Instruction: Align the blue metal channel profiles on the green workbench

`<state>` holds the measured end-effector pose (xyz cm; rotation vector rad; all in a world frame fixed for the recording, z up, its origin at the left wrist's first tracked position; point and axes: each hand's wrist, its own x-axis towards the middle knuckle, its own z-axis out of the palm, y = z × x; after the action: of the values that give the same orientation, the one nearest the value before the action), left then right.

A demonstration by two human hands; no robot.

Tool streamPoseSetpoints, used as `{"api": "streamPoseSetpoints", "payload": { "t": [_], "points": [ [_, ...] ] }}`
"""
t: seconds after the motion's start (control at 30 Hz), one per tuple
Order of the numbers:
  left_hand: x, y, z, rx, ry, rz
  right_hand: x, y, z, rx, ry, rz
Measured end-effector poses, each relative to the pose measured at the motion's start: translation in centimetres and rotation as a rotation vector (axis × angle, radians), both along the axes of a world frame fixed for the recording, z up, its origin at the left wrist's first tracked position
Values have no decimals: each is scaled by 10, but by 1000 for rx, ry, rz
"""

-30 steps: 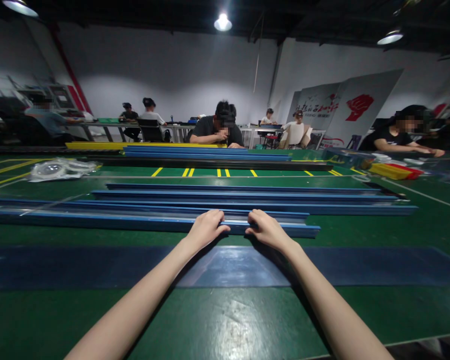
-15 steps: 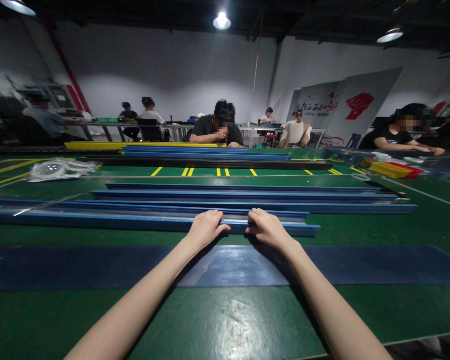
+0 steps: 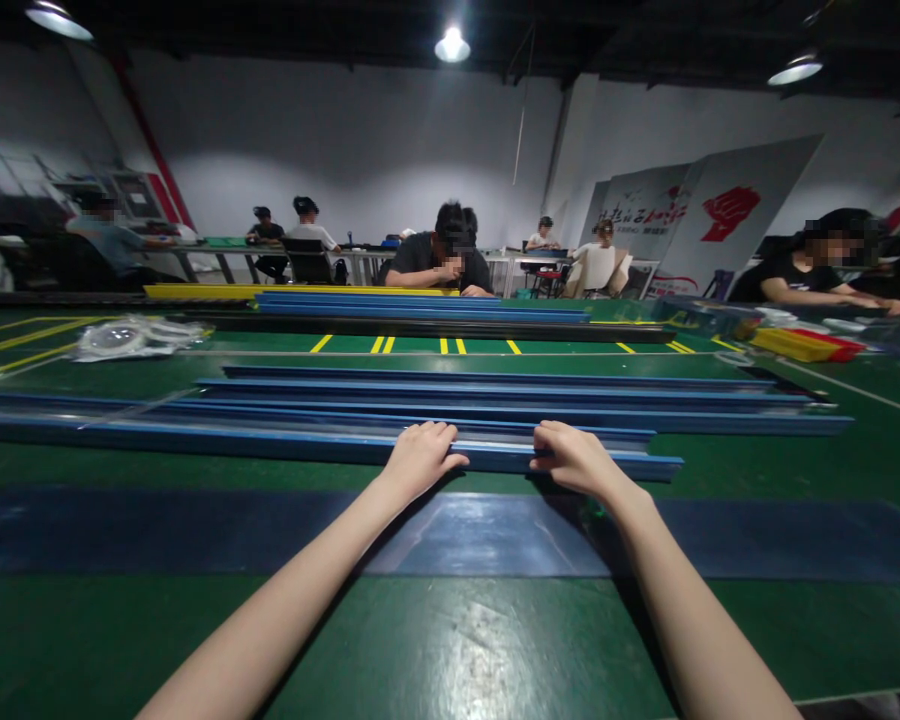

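A long blue U-shaped plastic channel (image 3: 495, 459) lies across the green table, nearest of a group of similar channels. My left hand (image 3: 424, 455) has its fingers over the channel's rims and its thumb on the near side. A short way to the right, my right hand (image 3: 570, 455) grips the same channel near its right end, fingers curled over it. Between the two hands a stretch of the channel shows. Behind it lie several more blue channels (image 3: 540, 400), side by side. A flat clear bluish plastic strip (image 3: 465, 535) lies under my forearms.
Bagged clear rings (image 3: 131, 338) lie at the left. Farther back are a black rail (image 3: 435, 326), more blue channels (image 3: 420, 308) and a yellow channel (image 3: 300, 291). Yellow and red trays (image 3: 802, 345) stand at the right. A co-worker (image 3: 450, 250) sits across the table.
The near channel has slid to the right relative to the channels behind it. My right hand has moved right, widening the gap between my hands. The view has shifted slightly.
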<state>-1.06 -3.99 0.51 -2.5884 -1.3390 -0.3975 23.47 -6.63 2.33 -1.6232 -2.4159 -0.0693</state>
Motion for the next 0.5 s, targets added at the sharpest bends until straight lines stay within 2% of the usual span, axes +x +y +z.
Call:
{"api": "streamPoseSetpoints", "payload": {
  "t": [0.2, 0.5],
  "points": [
    [-2, 1, 0, -12, 29, -36, 14, -1, 1, -40, 5, -75],
    [-3, 1, -8, 30, -5, -60, 6, -4, -1, -34, -57, -118]
  ]
}}
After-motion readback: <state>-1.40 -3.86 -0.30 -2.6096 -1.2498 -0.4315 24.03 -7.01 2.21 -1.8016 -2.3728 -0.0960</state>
